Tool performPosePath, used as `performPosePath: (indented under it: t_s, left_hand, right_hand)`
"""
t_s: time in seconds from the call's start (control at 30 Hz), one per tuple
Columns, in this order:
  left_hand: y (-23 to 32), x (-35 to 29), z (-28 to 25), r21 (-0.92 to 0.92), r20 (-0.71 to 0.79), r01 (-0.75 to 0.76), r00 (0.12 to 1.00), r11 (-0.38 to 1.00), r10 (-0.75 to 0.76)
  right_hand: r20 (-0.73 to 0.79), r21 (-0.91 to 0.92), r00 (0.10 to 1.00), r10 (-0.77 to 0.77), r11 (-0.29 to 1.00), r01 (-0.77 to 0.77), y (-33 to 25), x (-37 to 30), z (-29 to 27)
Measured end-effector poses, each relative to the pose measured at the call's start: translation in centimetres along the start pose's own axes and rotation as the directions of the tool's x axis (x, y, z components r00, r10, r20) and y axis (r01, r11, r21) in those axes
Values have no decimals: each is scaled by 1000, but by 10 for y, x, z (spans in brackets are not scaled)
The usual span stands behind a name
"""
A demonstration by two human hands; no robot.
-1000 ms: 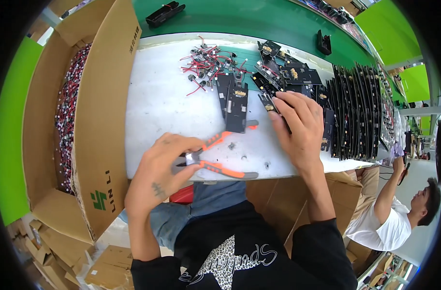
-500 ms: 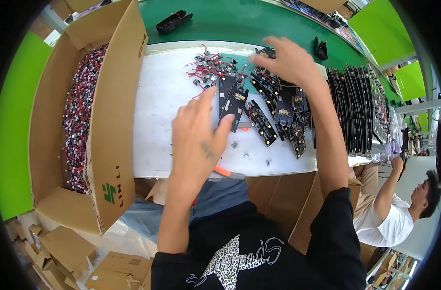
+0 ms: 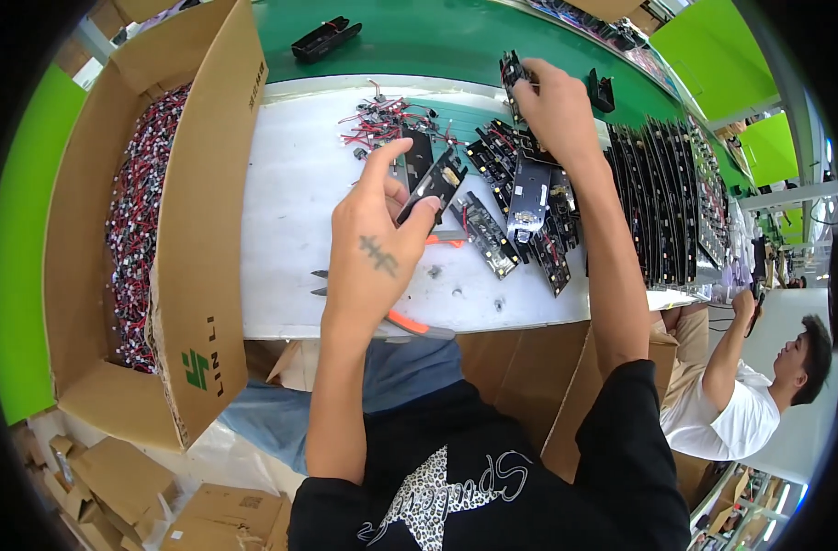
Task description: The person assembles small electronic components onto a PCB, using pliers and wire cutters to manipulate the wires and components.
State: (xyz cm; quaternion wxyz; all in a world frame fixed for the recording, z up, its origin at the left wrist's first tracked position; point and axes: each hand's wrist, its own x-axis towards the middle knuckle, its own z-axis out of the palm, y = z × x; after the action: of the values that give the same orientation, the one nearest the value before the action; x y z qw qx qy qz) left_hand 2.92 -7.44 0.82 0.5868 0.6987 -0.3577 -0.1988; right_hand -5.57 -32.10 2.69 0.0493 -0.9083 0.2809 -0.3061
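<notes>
My left hand (image 3: 373,225) is closed on a narrow black circuit board (image 3: 442,179), its thumb along the board's lower side and the index finger stretched out past it. Another black board (image 3: 418,154) lies just behind. At the far side of the bench my right hand (image 3: 559,110) pinches a small black circuit board (image 3: 510,75), held up on end; the fingertips partly cover it. Below the right wrist lies a loose heap of black boards (image 3: 531,193). One board with pale square parts (image 3: 486,234) rests on the white bench top beside the heap.
A tangle of red and black wired connectors (image 3: 387,124) lies behind my left hand. Orange-handled pliers (image 3: 410,323) sit at the front edge. A deep cardboard box (image 3: 203,230) of wired parts stands left; upright boards (image 3: 653,202) are stacked right. A person (image 3: 741,386) sits beyond.
My left hand has moved right and closed on the board, which is now tilted up. The right hand has closed on a small board and raised it at the far side.
</notes>
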Motion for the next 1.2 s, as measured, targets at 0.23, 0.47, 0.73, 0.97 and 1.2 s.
performPosePath:
  t_s: [0.23, 0.47, 0.73, 0.97, 1.2]
  left_hand:
    - [10, 0, 8, -238, -57, 5, 998, 971, -19]
    - [15, 1, 83, -220, 24, -255, 963, 941, 267]
    - [22, -4, 83, 53, -54, -408, 910, 912, 410]
    - [-29, 64, 50, 627, 129, -462, 856, 627, 501]
    - [-45, 74, 33, 619, 141, -455, 866, 640, 479]
  right_hand:
    - [-269, 260, 946, 180, 959, -109, 0, -5, -31]
    - [-335, -96, 939, 76, 989, -115, -39, -69, -79]
    - [-155, -199, 979, 130, 967, -160, -19, -111, -71]
    - [-217, -58, 972, 88, 993, -103, -55, -117, -66]
    - [-265, 90, 962, 63, 995, -41, -68, -127, -73]
